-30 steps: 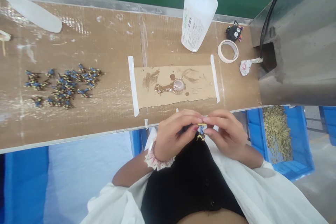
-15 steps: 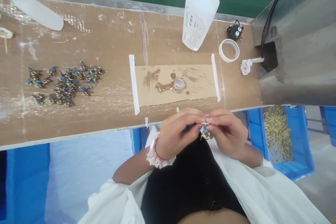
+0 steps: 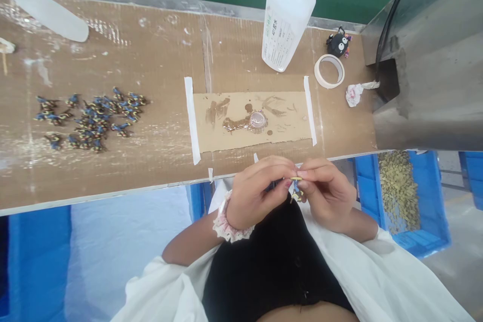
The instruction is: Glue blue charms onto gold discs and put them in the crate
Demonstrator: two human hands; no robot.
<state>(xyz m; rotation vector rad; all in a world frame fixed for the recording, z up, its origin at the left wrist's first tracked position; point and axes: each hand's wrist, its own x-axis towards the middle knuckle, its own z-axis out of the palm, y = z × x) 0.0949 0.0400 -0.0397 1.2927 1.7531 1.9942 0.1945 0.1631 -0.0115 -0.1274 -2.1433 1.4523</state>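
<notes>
Both hands meet just in front of the table's front edge. My left hand [image 3: 260, 186], with a frilly scrunchie on its wrist, is closed in a pinch on a small blue and yellow figurine [image 3: 297, 192]. My right hand [image 3: 326, 191] pinches the same figurine from the other side, at its flat yellow top piece. Fingers hide much of the figurine. Beyond the hands, a cardboard sheet [image 3: 230, 143] is taped to the table and bears a small round clear cap [image 3: 258, 119] in a wet brown smear. A pile of similar figurines [image 3: 92, 121] lies at the left.
A white bottle with a blue cap [image 3: 287, 25] stands behind the cardboard. At the right are a tape roll [image 3: 318, 73], a black toy [image 3: 337, 45], crumpled tissue [image 3: 353, 95] and a metal housing [image 3: 433, 70]. Below right, a blue bin [image 3: 433, 211] holds small yellowish pieces.
The figurine has turned slightly between my fingers. Both hands keep almost the same place and grip; the view has shifted a little.
</notes>
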